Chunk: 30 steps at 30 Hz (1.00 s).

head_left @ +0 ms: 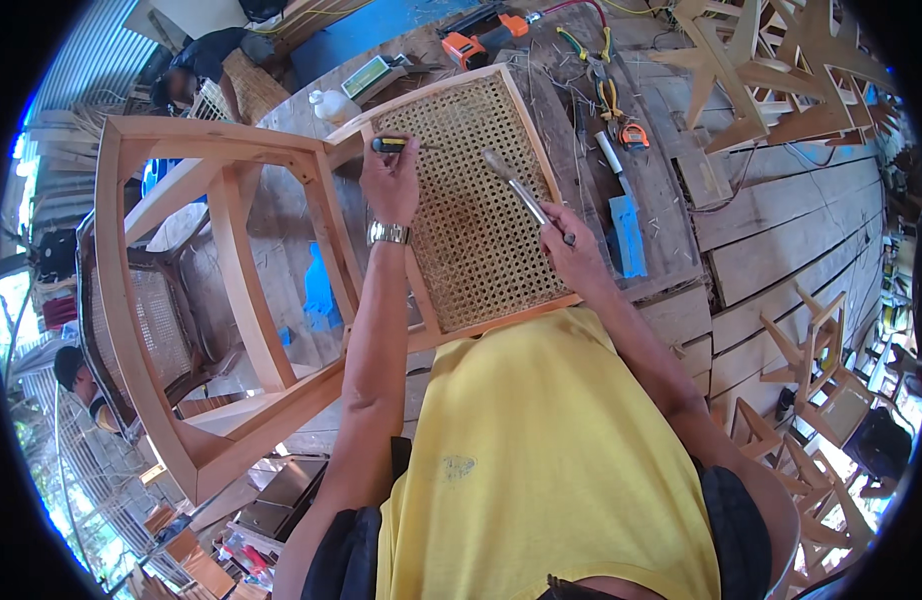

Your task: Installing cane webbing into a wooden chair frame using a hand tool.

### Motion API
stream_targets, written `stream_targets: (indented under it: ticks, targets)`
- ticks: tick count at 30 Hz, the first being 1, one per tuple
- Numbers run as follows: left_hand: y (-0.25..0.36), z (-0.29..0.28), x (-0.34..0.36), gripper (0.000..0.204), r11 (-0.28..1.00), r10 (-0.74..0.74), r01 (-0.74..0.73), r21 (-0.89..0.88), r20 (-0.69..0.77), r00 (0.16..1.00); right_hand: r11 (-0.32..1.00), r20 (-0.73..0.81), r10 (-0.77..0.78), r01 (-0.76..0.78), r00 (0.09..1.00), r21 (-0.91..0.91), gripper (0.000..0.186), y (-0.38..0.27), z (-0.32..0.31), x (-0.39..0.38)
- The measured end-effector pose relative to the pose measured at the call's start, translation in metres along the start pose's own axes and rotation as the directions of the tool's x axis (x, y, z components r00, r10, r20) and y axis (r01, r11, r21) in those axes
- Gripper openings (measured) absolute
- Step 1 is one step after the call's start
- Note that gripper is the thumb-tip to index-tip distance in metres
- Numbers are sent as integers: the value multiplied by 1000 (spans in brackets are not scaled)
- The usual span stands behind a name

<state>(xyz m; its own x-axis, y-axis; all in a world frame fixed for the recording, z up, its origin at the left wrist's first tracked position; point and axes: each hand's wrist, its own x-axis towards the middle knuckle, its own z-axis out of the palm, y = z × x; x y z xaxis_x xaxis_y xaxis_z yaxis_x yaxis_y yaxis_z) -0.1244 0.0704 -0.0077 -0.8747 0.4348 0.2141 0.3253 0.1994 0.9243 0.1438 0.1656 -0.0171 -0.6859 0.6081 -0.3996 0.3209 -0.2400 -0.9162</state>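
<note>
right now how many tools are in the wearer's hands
2: a screwdriver-like tool with a black-and-yellow handle in the left hand, and a metal-shafted tool in the right hand, both above the woven cane panel. Neither seems fully hidden.

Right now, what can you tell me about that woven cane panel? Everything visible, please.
The woven cane panel is a tan mesh of small, regular holes, darker near its middle. It looks like natural cane, filling a roughly rectangular, pale wooden frame before the person, facing the camera. The left grip holds a yellow-and-black tool over its upper left; the right grip holds a metal-shafted tool over its right side. Whether either tool touches the mesh, I can't tell.
</note>
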Motion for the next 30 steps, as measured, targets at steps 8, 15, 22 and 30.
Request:
stream_targets:
  ticks: [8, 15, 22, 30]
  targets:
    - [-17, 18, 16, 15, 1000, 28, -28, -5, 42, 999, 999, 155, -38, 42, 987, -18, 36, -7, 27, 14]
    - [-15, 21, 18, 15, 999, 33, -35, 8, 162, 986, 976, 201, -40, 82, 979, -203, 37, -29, 37, 40]
    - [-14, 21, 35, 14, 996, 17, -31, 81, 165, 986, 955, 290, -109, 181, 951, -233, 37, -29, 44, 45]
    - [-10, 25, 39, 16, 997, 25, -15, -77, 130, 991, 949, 216, -44, 108, 975, -295, 35, -52, 43, 44]
